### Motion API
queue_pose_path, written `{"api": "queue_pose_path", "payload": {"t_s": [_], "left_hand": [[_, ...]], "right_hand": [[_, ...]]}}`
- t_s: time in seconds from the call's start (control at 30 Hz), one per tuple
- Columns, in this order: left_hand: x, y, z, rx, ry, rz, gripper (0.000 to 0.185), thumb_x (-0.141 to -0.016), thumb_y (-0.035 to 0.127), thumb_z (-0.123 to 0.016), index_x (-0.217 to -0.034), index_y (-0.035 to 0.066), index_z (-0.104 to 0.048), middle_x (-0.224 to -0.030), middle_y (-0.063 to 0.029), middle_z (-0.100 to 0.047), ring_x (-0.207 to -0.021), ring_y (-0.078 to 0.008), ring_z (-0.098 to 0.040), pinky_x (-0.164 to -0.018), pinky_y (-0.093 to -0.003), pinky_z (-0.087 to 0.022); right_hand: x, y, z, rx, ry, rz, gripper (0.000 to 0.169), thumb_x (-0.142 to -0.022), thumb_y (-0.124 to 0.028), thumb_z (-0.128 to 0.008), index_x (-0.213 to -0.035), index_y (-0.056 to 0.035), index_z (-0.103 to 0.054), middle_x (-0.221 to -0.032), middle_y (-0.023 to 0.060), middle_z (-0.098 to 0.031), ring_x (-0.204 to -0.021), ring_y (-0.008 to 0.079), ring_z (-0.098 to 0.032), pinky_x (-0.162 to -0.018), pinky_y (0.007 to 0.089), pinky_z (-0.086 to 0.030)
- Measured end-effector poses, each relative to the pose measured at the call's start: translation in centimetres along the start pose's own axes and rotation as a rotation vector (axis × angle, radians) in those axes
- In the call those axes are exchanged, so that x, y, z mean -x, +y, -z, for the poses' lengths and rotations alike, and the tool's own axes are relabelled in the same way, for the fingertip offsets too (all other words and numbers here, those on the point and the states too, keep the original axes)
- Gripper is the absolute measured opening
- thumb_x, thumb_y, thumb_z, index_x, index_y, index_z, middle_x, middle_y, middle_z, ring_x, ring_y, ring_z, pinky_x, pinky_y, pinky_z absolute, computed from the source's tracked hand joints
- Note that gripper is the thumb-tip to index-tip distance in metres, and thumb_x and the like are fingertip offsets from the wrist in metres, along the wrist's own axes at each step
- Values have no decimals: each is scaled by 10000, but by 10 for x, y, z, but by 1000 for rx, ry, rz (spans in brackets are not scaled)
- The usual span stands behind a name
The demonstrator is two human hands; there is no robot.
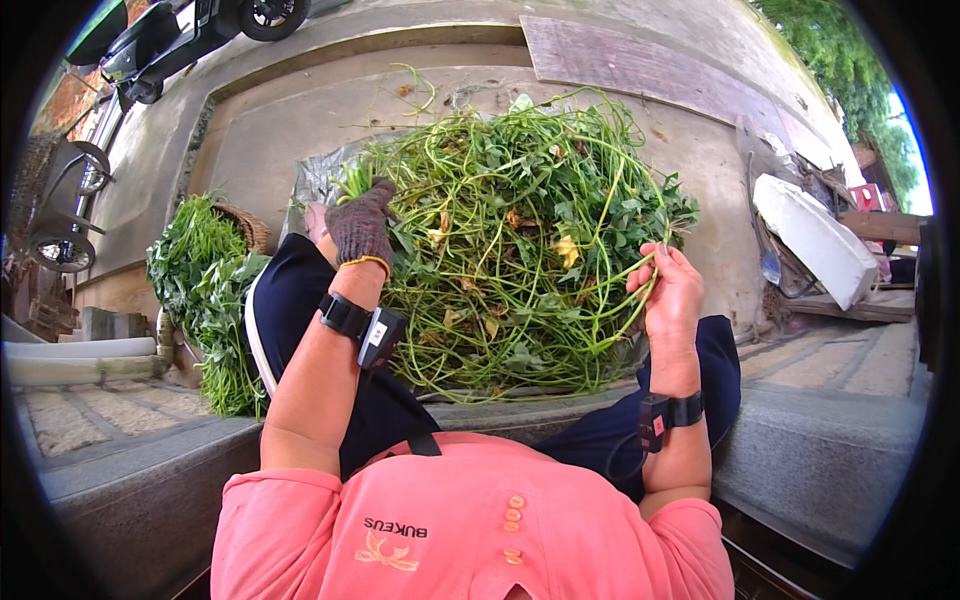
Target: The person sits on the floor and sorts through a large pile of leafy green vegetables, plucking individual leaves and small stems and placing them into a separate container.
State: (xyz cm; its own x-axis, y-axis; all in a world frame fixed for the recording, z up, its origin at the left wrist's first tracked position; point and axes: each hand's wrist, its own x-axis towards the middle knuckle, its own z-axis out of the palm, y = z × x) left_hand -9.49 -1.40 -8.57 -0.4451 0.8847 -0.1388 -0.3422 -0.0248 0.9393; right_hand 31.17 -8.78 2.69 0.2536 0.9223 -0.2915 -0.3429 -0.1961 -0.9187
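A broad heap of leafy green vines (510, 255) lies before me on a grey plastic sheet (315, 176), with some yellow and brown leaves mixed in. My left hand (361, 223), in a dark knitted glove with a yellow cuff edge, is closed around a small bunch of cut green stems (357, 181) at the heap's left side. Bare, my right hand (670, 286) pinches a long green vine (619, 330) between thumb and fingers by the heap's right edge. The vine's far ends are lost among the other stems.
Left of my leg, a wicker basket (244, 225) stands beside piled leafy stems (214, 300). A scooter (157, 45) is parked at upper left. White pipes (82, 349) lie at far left. To the right are a white foam slab (814, 236) and a wooden board (607, 64).
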Motion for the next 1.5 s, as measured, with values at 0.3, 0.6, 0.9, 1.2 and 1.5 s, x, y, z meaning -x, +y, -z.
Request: {"api": "queue_pose_path", "payload": {"t_s": [0.3,0.6,0.9,1.2,1.5], "left_hand": [[77,-8,-73,-183,-171,394,89,-822,61,-679,-854,-8,-724,-793,-78,-702,-662,-156,-627,-568,-296,-474],[58,-6,-78,136,-28,639,177,-763,99,-800,-886,14,-704,-767,-73,-660,-607,-213,-599,-536,-401,-506],[46,16,-68,443,-160,587,211,-889,235,-708,-865,44,-624,-764,-88,-610,-782,-299,-659,-726,-520,-555],[44,23,-67,-40,-35,418,285,-765,208,-821,-837,-42,-702,-788,-123,-684,-638,-176,-594,-558,-357,-490],[48,23,-64,-716,-437,87,312,-784,248,-806,-977,21,-712,-817,-81,-704,-693,-142,-605,-654,-304,-491]], "right_hand": [[19,7,-17,-92,-145,-119,227,-992,-175,-523,-957,35,-600,-627,75,-549,-547,239,-571,-557,329,-477],[51,-10,-33,-27,-376,-192,233,-966,-155,-550,-928,67,-611,-612,91,-570,-517,204,-573,-533,311,-485],[45,-34,-16,147,-525,-293,219,-943,-144,-596,-892,66,-628,-677,142,-640,-511,156,-590,-510,288,-512],[26,-41,1,49,-321,-74,235,-963,-183,-578,-878,33,-609,-606,96,-585,-508,171,-588,-475,285,-503],[16,-47,13,-50,-53,161,193,-950,-173,-600,-847,-13,-573,-551,44,-497,-493,156,-518,-475,287,-423]]}}
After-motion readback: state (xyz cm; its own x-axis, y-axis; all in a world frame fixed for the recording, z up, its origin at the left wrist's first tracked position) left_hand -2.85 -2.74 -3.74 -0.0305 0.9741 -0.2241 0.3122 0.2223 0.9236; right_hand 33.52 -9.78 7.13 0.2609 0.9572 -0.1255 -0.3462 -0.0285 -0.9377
